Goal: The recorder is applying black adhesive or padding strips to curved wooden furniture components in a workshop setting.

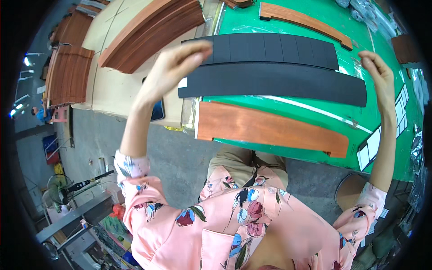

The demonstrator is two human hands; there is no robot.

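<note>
L hand (179, 66): fingers curled in, nearly closed, overlapping L end of upper blk strip (274, 48); contact unclear. R hand (380, 74): loosely curled, beyond R ends. Can't tell if either grips anything thin. Blk strips: 2, matte, flat, gently curved, lengthwise on green tabletop (240, 20); upper w/ crosswise lines, lower strip (279, 83) plain. Nr edge: 1 red-brn wood panel (270, 128), smooth, notched. Far side: 1 slimmer wood bar (306, 22).

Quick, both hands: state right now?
Left hand: curled closed, nothing visibly held.
Right hand: partly curled, nothing visibly held; whether fully closed can't be told.
</note>
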